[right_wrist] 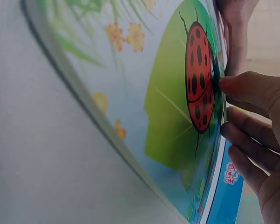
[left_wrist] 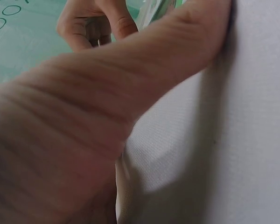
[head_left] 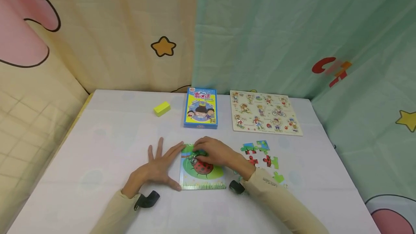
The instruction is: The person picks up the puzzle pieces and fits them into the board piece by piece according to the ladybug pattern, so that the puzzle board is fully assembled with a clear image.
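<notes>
A square ladybug jigsaw board (head_left: pixel 203 183) lies flat on the white table. My left hand (head_left: pixel 159 169) is spread at its left side, with the thumb and forefinger touching that edge. My right hand (head_left: pixel 216 151) reaches over the top of the picture. In the right wrist view, the thumb and fingertips of the right hand (right_wrist: pixel 261 126) touch the board's surface beside the ladybug (right_wrist: pixel 199 77); whether they pinch a piece is hidden. Several loose jigsaw pieces (head_left: pixel 267 161) in red, green and blue lie to the right, partly behind the right forearm.
Behind the board stands a blue and yellow card box (head_left: pixel 200 111), with a yellow block (head_left: pixel 161 108) left of it. A pale wooden peg puzzle (head_left: pixel 263 113) with printed children lies at the back right. Patterned curtains (head_left: pixel 156 10) hang beyond the table's back edge.
</notes>
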A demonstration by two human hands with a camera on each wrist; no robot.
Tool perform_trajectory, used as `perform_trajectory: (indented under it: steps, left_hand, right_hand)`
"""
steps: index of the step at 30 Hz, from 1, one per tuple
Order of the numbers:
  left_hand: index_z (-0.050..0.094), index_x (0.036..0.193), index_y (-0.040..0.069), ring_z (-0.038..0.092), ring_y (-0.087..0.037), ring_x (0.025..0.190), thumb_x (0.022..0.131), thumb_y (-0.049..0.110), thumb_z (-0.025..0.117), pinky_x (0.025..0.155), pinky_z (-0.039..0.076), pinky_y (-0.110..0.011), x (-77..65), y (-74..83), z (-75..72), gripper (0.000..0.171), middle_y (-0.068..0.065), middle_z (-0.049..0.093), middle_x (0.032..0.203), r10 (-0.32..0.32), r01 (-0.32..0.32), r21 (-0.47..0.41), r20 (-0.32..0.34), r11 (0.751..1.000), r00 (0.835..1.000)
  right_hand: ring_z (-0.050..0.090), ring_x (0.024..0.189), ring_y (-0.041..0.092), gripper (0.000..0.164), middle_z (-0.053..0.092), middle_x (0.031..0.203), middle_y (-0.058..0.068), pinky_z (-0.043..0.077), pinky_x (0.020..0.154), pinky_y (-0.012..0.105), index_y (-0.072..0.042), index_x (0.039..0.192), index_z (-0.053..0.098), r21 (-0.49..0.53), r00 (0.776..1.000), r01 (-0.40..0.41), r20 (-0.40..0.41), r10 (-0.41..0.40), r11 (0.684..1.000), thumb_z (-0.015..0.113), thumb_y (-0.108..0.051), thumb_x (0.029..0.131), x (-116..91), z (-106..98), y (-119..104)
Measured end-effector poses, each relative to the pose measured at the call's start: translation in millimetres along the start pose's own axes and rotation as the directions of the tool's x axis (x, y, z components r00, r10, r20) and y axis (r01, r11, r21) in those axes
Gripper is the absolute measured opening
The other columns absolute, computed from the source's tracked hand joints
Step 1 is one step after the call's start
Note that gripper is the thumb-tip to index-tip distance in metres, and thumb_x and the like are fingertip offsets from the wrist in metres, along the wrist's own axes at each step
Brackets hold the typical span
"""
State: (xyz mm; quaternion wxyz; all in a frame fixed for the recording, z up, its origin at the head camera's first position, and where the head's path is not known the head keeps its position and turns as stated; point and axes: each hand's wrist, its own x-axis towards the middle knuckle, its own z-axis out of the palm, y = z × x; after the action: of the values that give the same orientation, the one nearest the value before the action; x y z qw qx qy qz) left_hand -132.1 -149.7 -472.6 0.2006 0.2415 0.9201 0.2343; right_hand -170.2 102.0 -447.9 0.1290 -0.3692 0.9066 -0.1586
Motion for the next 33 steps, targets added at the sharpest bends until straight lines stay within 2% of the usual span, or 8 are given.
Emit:
perform_trajectory:
  steps: [15, 23, 29, 33]
  left_hand:
    - [0.02, 0.16, 0.022, -0.022, -0.059, 0.144, 0.055, 0.06, 0.091, 0.103, -0.015, -0.083, -0.4, -1.2, 1.7, 0.133, -0.008, 0.014, 0.169, 0.01, -0.011, -0.044, -0.018, 0.999, 1.0]
    - [0.028, 0.157, 0.021, -0.023, -0.06, 0.144, 0.057, 0.06, 0.091, 0.102, -0.016, -0.083, 0.9, -2.7, 2.5, 0.125, -0.004, 0.013, 0.169, 0.031, -0.032, -0.053, -0.015, 0.998, 0.999]
    - [0.031, 0.156, 0.022, -0.022, -0.06, 0.143, 0.057, 0.061, 0.09, 0.102, -0.015, -0.084, 1.8, -4.8, 2.5, 0.122, -0.003, 0.012, 0.17, 0.035, -0.036, -0.038, -0.019, 0.999, 0.999]
    - [0.031, 0.156, 0.021, -0.022, -0.061, 0.143, 0.057, 0.062, 0.09, 0.102, -0.015, -0.084, 1.6, -4.7, 2.0, 0.123, -0.003, 0.012, 0.169, 0.031, -0.032, -0.032, -0.015, 0.999, 0.999]
  right_hand:
    - [0.058, 0.119, 0.015, 0.029, 0.064, 0.13, 0.001, 0.05, 0.104, 0.03, -0.013, 0.122, 0.073, -0.044, 1.0, -0.005, -0.001, 0.005, 0.999, 0.068, -0.025, 0.096, 5.2, 3.4, -8.5]
    - [0.055, 0.12, 0.015, 0.028, 0.062, 0.13, 0.001, 0.05, 0.103, 0.031, -0.014, 0.121, 0.074, -0.024, 0.999, -0.044, -0.008, 0.044, 0.999, 0.07, -0.025, 0.095, 5.5, 4.4, -8.1]
    - [0.047, 0.115, 0.017, 0.032, 0.057, 0.13, 0.001, 0.048, 0.097, 0.03, -0.018, 0.126, 0.072, -0.02, 0.996, -0.084, 0.024, 0.085, 0.996, 0.068, -0.031, 0.096, 3.0, 2.8, -9.5]
    - [0.048, 0.117, 0.018, 0.037, 0.057, 0.133, 0.001, 0.047, 0.1, 0.034, -0.02, 0.132, 0.067, -0.005, 0.997, -0.069, 0.042, 0.069, 0.998, 0.064, -0.034, 0.098, -1.6, 3.5, -6.3]
